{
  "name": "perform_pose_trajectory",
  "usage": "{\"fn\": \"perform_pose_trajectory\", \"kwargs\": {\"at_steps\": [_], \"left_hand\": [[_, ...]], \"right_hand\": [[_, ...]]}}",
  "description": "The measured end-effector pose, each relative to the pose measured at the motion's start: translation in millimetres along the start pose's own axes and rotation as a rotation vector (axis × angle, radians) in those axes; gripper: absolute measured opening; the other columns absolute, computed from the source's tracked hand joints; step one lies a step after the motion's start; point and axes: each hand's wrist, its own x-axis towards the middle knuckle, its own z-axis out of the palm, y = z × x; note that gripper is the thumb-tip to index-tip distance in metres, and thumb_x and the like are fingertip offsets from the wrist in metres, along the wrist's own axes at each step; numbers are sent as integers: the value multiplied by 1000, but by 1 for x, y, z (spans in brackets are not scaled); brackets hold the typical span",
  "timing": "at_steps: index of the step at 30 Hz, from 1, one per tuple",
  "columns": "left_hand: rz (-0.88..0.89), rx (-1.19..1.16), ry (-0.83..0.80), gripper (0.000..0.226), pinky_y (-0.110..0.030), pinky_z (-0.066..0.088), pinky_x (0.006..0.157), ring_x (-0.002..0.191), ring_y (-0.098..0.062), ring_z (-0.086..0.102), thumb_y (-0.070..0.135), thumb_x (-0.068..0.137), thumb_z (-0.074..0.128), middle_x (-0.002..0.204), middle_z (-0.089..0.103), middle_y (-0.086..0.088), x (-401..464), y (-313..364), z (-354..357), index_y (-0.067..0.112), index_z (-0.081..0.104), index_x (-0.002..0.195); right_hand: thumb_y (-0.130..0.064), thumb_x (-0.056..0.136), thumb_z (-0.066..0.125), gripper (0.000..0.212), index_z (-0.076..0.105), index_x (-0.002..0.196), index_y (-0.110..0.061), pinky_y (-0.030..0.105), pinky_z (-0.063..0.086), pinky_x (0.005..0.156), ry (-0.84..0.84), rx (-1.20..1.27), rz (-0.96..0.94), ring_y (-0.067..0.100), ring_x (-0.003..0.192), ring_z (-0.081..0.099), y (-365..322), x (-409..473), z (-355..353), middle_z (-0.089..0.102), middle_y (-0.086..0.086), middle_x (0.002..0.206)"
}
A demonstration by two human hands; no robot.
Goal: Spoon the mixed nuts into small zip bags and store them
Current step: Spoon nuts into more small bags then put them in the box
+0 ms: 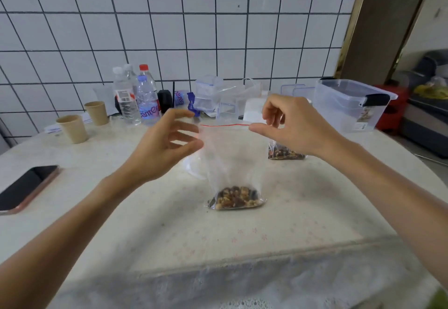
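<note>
My right hand (pixel 294 124), right of centre in the frame, is pinching the right end of the red-striped top edge of a clear zip bag (pixel 232 161) between thumb and forefinger, the other fingers curling loosely above. The bag is hanging upright at mid-frame, its bottom resting on the table (pixel 150 231), with the mixed nuts (pixel 236 198) lying in a shallow layer at the very bottom. My left hand (pixel 167 144) is hovering at the bag's left edge with fingers spread and relaxed; whether its fingertips are touching the plastic I cannot tell. Behind my right wrist, a second bag of nuts (pixel 284 153) is lying on the table, partly hidden. At the right of the frame a clear storage box (pixel 349 105) is standing near the table's far edge. Toward the upper left, water bottles (pixel 138 95) are standing against the tiled wall (pixel 169 30), with two paper cups (pixel 83 122) to their left. A dark phone (pixel 26 188) is lying at the left edge of the frame.
</note>
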Motion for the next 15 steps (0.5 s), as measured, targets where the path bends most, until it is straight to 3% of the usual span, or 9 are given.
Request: {"fn": "perform_pose_trajectory", "kwargs": {"at_steps": [3,6,9,12,15], "left_hand": [[-92,-117,13,62,-28,61,86,103,-12,74,40,80,77,120,73,1,-21,-19,22,22,54,134],[-159,-170,-52,52,-28,59,91,109,-9,72,43,84,76,120,75,8,-35,-31,45,28,60,131],[-204,-164,-93,40,-31,58,97,108,-7,72,45,86,73,116,76,13,-42,-37,67,29,68,122],[-257,-144,-66,25,-45,58,93,98,-16,74,36,96,66,103,79,3,-44,-45,84,18,77,110],[-290,-195,-20,23,-39,58,84,94,-15,76,29,103,59,97,80,2,-41,-45,94,18,79,99]], "right_hand": [[-45,82,83,42,61,107,-20,27,56,72,79,209,131,7,87,63,10,-21,20,66,-9,97],[-50,73,86,70,55,128,-21,21,56,78,122,417,283,-2,96,62,13,-39,44,62,-14,113],[-54,62,84,81,55,129,-20,18,53,89,28,644,421,0,105,67,15,-54,68,68,-12,118],[-42,72,88,59,64,122,-22,19,53,91,-110,766,480,3,107,71,18,-72,94,77,-10,112],[-24,90,79,19,74,106,-14,19,52,80,-48,844,544,13,97,75,19,-82,117,79,-6,94]]}}
